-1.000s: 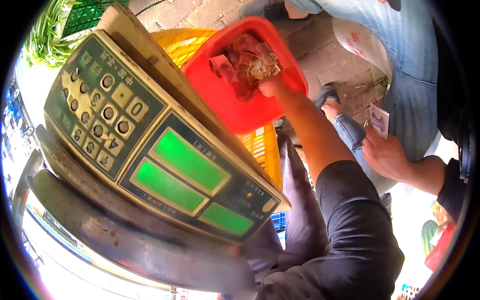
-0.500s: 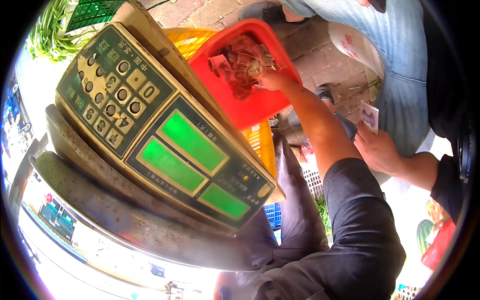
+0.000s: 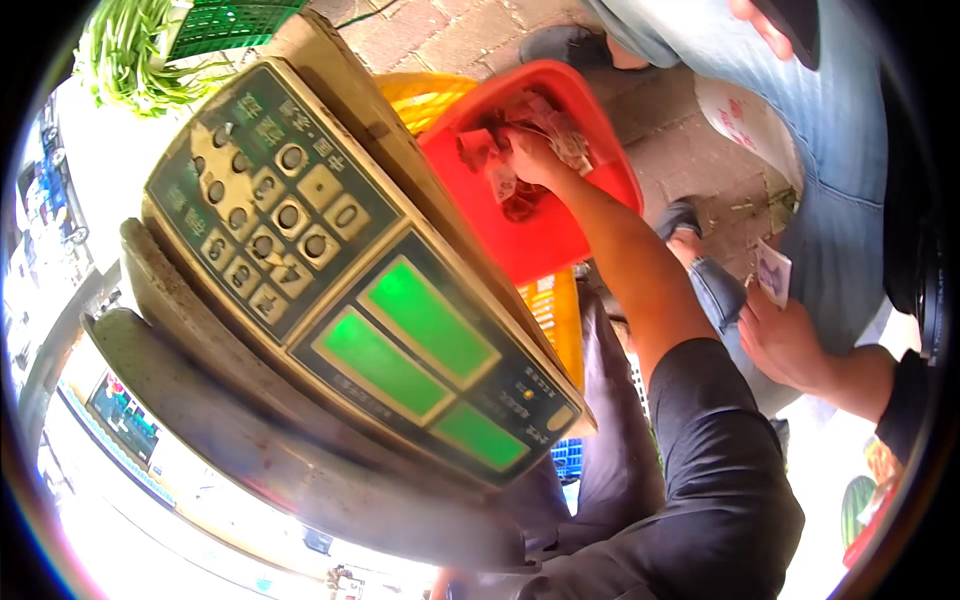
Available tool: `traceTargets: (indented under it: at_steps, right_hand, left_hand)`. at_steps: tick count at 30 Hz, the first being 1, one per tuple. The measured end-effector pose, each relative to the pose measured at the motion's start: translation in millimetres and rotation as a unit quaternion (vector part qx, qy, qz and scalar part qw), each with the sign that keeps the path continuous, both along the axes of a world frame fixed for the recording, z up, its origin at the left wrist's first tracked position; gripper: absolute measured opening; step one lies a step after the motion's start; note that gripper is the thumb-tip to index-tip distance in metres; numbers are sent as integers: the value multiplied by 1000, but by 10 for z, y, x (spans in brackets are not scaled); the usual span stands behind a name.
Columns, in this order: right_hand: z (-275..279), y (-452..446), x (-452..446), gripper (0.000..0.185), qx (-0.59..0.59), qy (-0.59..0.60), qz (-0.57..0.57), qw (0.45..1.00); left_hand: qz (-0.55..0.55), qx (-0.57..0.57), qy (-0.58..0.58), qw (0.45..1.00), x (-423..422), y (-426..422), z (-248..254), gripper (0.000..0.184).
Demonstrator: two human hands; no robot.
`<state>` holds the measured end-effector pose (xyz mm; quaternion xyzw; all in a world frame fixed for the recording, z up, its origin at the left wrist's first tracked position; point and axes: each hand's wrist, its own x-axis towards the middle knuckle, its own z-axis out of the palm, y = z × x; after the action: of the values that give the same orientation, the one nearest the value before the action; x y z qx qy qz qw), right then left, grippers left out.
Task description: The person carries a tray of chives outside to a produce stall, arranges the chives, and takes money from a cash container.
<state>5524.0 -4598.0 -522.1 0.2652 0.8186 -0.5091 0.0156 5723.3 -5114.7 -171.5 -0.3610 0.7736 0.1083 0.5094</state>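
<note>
My right hand [image 3: 535, 160] reaches down into a red plastic basin [image 3: 610, 200]. Its fingers are bent and pinched at crumpled banknotes [image 3: 555, 125] lying in a loose heap there; the fingertips are partly hidden among them. A weighing scale [image 3: 375, 225] with worn number keys and three green displays stands left of my arm, close to the basin. My left hand is out of view. To the right, another person's hand [image 3: 785, 340] holds up a purplish banknote [image 3: 773, 272].
A yellow basket [image 3: 425, 95] sits under the red basin. Green vegetables [image 3: 125, 60] and a green crate [image 3: 225, 25] are at top left. A person in blue jeans [image 3: 840, 200] stands at the right, beside a whitish sack [image 3: 740, 125]. Brick paving [image 3: 460, 35] lies behind.
My right hand has moved from the heap's right side to its upper left part. The whole view has shifted, with the scale and basin lower and further right. The other person still holds the banknote.
</note>
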Motion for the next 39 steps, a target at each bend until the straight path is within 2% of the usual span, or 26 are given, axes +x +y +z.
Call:
traceTargets:
  at_steps: [2, 3, 6, 7, 10, 11, 12, 14, 15, 16, 17, 18, 20, 21, 22, 24, 25, 26, 28, 30, 32, 33, 36, 37, 39]
  right_hand:
    - [-555, -144, -279, 29, 49, -109, -27, 992]
    - [-1214, -346, -350, 31, -163, -109, -183, 963]
    - [-1286, -552, -399, 29, -31, -97, -278, 955]
    - [-1319, -393, -219, 23, -38, -230, -91, 968]
    - [-647, -31, 178, 20, -13, 7, -190, 982]
    - [-519, 80, 244, 17, 215, 143, -194, 947]
    - [-335, 71, 407, 18, -118, 16, -301, 946]
    - [100, 139, 702, 16, -133, -35, -284, 949]
    - [304, 130, 818, 14, -350, 16, -335, 875]
    - [578, 115, 892, 14, -349, 25, -346, 871]
    - [903, 91, 970, 14, -348, 32, -357, 866]
    - [1216, 72, 1078, 14, -346, 37, -368, 862]
    - [1649, 66, 1310, 15, -311, -5, -372, 875]
    - [2039, 10, 1446, 15, -293, -21, -373, 880]
    - [2316, -69, 1626, 15, -217, -52, -338, 914]
    - [2550, -272, 2129, 13, -59, -108, -290, 949]
    - [2726, -463, 2399, 13, -26, -56, -288, 956]
    - [2901, -654, 2670, 14, 9, -5, -283, 959]
    - [3279, -1029, 3159, 16, 191, 17, -156, 969]
    - [3502, -1641, 3529, 19, 99, -140, -198, 965]
    - [3878, -2166, 3487, 21, -12, -160, -215, 963]
    - [4085, -2393, 3312, 22, -24, -142, -195, 970]
    - [4857, -3201, 2448, 22, -116, -71, -92, 986]
    - [4938, -3489, 2183, 21, -119, -41, -84, 989]
    - [5146, -4004, 1579, 20, -168, 17, -70, 983]
  left_hand:
    - [5, -4, 5, 1000, -1, -26, -35, 37]
    - [6, -7, 5, 1000, -15, -23, -19, 37]
    - [15, -6, 9, 1000, -4, -71, 16, 37]
    - [17, -4, 10, 1000, 23, -102, 51, 37]
    - [36, 22, 22, 999, 46, -221, 64, 36]
    - [51, 34, 28, 998, 86, -308, 117, 36]
    - [86, 53, 36, 994, 122, -412, 197, 36]
    - [115, 93, 42, 988, 110, -465, 202, 36]
    - [58, 93, 24, 994, 53, -433, 138, 34]
    - [-52, 61, 4, 997, -81, -80, 276, 34]
    - [-153, 127, 38, 979, -19, -369, 171, 34]
    - [-259, 179, 43, 948, -80, -490, 108, 34]
    - [-466, 252, 54, 847, -310, -457, 21, 35]
    - [-375, 267, 87, 883, -353, -397, 141, 35]
    - [-282, 278, 116, 911, -417, -390, 216, 34]
    - [-216, 302, 112, 922, -493, -601, 25, 36]
    - [-183, 313, 110, 925, -534, -696, -61, 37]
    - [-200, 347, 137, 906, -582, -715, -126, 38]
    - [-223, 385, 126, 887, -709, -714, -260, 38]
    - [-226, 419, 116, 872, -833, -732, -295, 38]
    - [-214, 455, 100, 858, -977, -587, -276, 39]
    - [-244, 511, 113, 817, -1070, -522, -159, 41]
    - [-280, 619, 170, 714, -1519, -276, 859, 50]
    - [-245, 627, 156, 723, -1594, -409, 1009, 40]
    - [-100, 593, 53, 797, -1945, -579, 1647, 34]
